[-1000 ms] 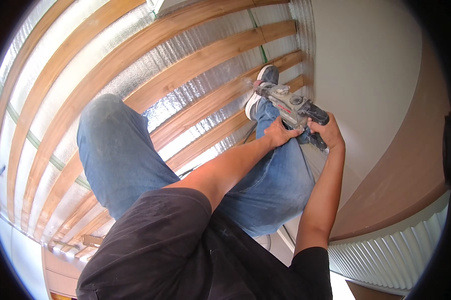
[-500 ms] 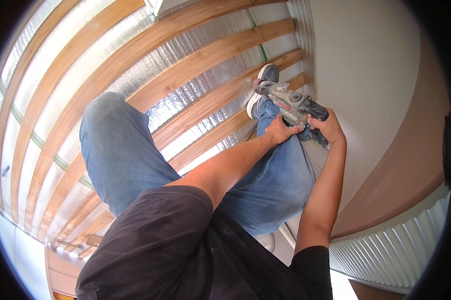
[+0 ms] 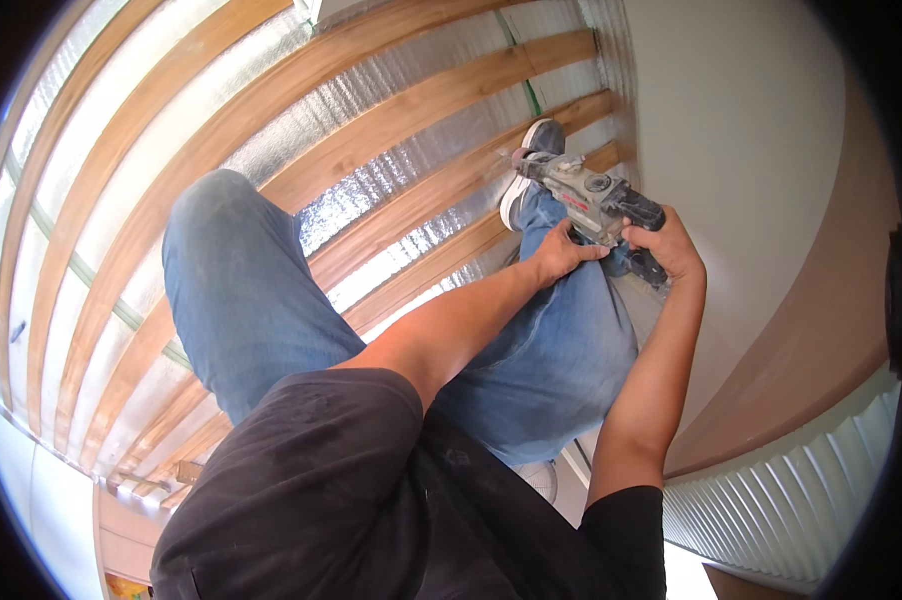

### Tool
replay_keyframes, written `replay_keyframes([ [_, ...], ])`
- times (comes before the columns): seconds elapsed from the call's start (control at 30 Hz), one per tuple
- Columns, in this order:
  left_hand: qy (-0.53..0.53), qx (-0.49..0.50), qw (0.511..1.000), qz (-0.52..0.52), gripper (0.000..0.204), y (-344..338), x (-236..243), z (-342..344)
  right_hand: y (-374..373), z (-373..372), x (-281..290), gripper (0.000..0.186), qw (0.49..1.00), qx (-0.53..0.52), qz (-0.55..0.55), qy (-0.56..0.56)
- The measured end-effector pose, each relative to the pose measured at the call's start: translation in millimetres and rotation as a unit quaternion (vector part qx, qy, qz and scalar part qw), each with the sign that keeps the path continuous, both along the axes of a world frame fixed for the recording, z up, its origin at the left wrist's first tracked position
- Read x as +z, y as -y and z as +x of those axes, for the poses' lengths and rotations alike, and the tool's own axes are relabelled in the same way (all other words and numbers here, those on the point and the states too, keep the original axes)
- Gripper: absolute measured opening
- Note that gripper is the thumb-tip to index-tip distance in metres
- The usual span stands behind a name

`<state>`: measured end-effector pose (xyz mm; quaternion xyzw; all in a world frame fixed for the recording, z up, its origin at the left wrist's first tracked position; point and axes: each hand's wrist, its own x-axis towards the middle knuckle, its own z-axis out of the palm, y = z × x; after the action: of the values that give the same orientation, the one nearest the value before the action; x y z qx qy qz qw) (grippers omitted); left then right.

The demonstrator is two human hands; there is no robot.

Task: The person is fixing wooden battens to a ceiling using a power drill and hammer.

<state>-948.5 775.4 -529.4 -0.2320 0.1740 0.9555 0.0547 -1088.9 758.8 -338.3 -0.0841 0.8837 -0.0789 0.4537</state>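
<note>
A dusty grey rotary hammer drill (image 3: pixel 589 200) lies over my right shin, with its chuck end toward the far left, beside my sneaker (image 3: pixel 544 136). My right hand (image 3: pixel 674 246) is wrapped round the drill's black rear handle. From the near side, my left hand (image 3: pixel 561 256) grips the lower part of the body, thumb stretched along it and the other fingers partly hidden. Whether a bit sits in the chuck is too blurred to tell.
Wooden battens (image 3: pixel 411 100) run over silver foil sheeting (image 3: pixel 356 205) under and around my legs. A pale wall (image 3: pixel 731 130) rises close on the right. Farther right are a brown panel (image 3: pixel 811 340) and a white ribbed panel (image 3: pixel 791 500). My bent left knee (image 3: pixel 226 220) stands at left.
The drill and both hands have shifted slightly to the right in the picture, along with the surroundings. My grip on the drill looks the same.
</note>
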Motion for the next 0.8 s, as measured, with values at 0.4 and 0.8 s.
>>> replay_keyframes([
  [0.4, -0.014, -0.045, 0.998, -0.048, 0.06, 40, 17, 31, 26, 29, 25, 0.021, 1.0, -0.005, -0.005, 0.001],
  [0.8, -0.052, -0.049, 0.994, -0.086, 0.056, 26, 1, 30, 26, 42, 30, 0.021, 1.0, -0.004, -0.018, -0.017],
])
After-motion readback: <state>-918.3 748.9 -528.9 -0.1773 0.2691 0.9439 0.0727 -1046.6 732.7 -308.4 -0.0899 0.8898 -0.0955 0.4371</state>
